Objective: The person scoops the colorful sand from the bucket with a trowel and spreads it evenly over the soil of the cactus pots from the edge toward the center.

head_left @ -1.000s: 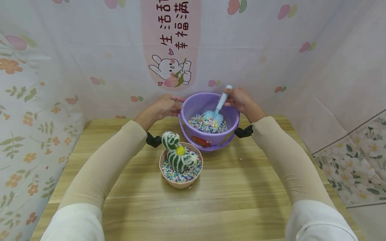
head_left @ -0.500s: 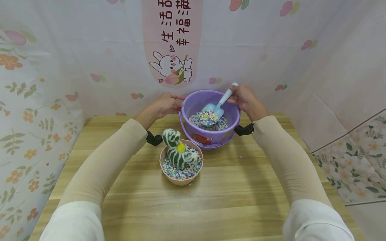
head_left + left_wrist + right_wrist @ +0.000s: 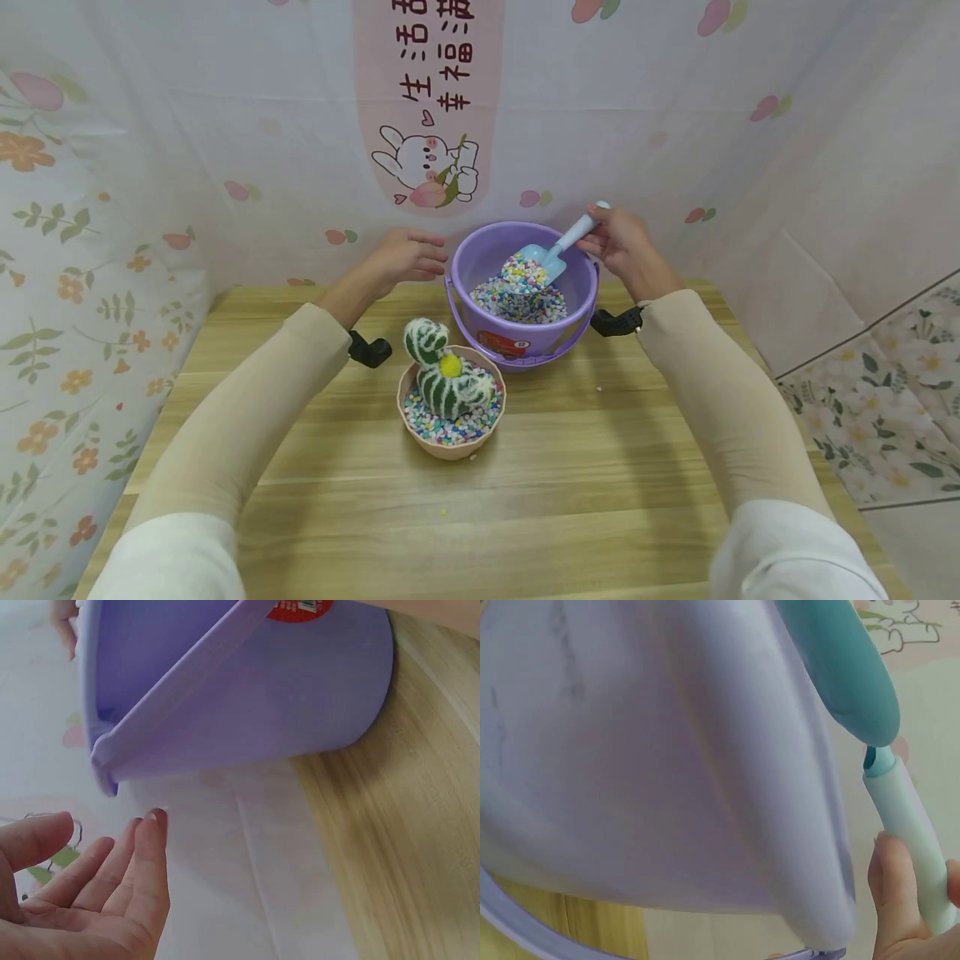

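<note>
In the head view, the person's right hand point(image 3: 621, 243) pinches the pale blue plastic hand shovel point(image 3: 553, 255) by its handle; the scoop, heaped with small multicoloured pebbles point(image 3: 525, 273), is held tilted within the mouth of the round purple plastic bucket point(image 3: 551, 337), above more of the same pebbles; the bucket's purple plastic carrying handle point(image 3: 525, 363) hangs down across its front, below a red sticker point(image 3: 495, 342); the left hand point(image 3: 408, 257) is just beside the bucket's left rim, apart from it, its fingers extended and holding nothing; a fuzzy green-and-white striped cactus point(image 3: 447, 393) with a yellow tuft point(image 3: 451, 366) stands in a peach-coloured bowl with a scalloped rim point(image 3: 442, 452), bedded in coloured pebbles; the bowl is near the bucket, to its front left, on the wood-grain table point(image 3: 600, 500); behind them hangs a white patterned cloth point(image 3: 300, 125) with a rabbit drawing.

In the left wrist view, the left hand's fingers are loosely extended, thumb apart from them; a gap separates their tips from the bucket rim.

In the right wrist view, the right hand's thumb and fingers hold the shovel's pale handle beyond the rim; the teal-looking underside of the scoop shows above it.
</note>
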`<state>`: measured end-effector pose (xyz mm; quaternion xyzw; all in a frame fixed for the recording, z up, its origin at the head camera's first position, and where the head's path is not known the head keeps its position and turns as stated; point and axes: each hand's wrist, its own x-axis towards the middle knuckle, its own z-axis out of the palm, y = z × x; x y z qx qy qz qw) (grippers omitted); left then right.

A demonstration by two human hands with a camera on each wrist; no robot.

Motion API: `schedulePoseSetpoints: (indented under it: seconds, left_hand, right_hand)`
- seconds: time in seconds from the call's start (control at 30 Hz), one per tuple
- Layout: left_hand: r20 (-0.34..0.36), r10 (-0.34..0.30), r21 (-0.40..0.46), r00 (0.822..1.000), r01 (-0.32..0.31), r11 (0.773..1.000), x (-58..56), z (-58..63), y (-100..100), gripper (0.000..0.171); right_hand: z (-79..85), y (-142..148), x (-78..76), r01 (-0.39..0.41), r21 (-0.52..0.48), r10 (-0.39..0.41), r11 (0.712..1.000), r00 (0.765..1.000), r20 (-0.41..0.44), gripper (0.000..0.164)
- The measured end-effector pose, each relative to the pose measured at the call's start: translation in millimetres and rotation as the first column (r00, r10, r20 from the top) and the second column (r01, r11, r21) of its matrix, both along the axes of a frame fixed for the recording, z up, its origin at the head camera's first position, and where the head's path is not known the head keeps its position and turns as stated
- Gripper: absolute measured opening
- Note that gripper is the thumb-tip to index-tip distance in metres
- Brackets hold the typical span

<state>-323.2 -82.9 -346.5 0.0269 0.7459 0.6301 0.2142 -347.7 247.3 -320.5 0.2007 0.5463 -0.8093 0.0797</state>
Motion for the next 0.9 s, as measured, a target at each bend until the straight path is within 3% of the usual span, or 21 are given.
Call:
schedulePoseSetpoints:
  seconds: [0.13,0.27,0.37,0.47,0.57,0.7,0.9]
  left_hand:
    - [-0.015,0.016,0.045,1.0,-0.015,0.999,5.0,-0.1,-10.1,0.046]
    - [-0.057,0.044,0.057,0.997,-0.041,0.998,16.0,1.6,-17.1,0.043]
    - [-0.084,0.077,0.057,0.994,-0.072,0.996,25.6,-2.4,-21.9,0.042]
    - [-0.088,0.09,0.094,0.992,-0.081,0.992,36.9,-10.6,-27.3,0.043]
    - [-0.091,0.079,0.15,0.993,-0.065,0.987,48.6,-19.0,-34.0,0.045]
    - [-0.136,0.063,0.222,0.989,-0.032,0.975,62.5,-28.2,-43.9,0.047]
    - [-0.226,0.043,0.321,0.973,0.032,0.946,82.9,-40.3,-53.6,0.052]
  right_hand:
    - [1.2,2.6,5.1,0.015,-0.042,-0.015,0.999,1.0,0.003,0.035]
    - [3.1,4.8,12.4,0.022,-0.096,-0.023,0.995,1.0,-0.004,0.028]
    - [4.0,6.6,17.4,0.03,-0.13,-0.032,0.991,0.999,-0.014,0.028]
    - [3.5,7.4,21.9,0.034,-0.129,-0.038,0.991,0.999,-0.025,0.039]
    - [2.0,8.1,25.9,0.041,-0.122,-0.045,0.992,0.999,-0.026,0.05]
    - [0.2,9.0,31.9,0.048,-0.13,-0.052,0.99,0.998,-0.029,0.052]
    - [-2.8,11.1,41.6,0.036,-0.151,-0.046,0.988,0.997,-0.066,0.028]
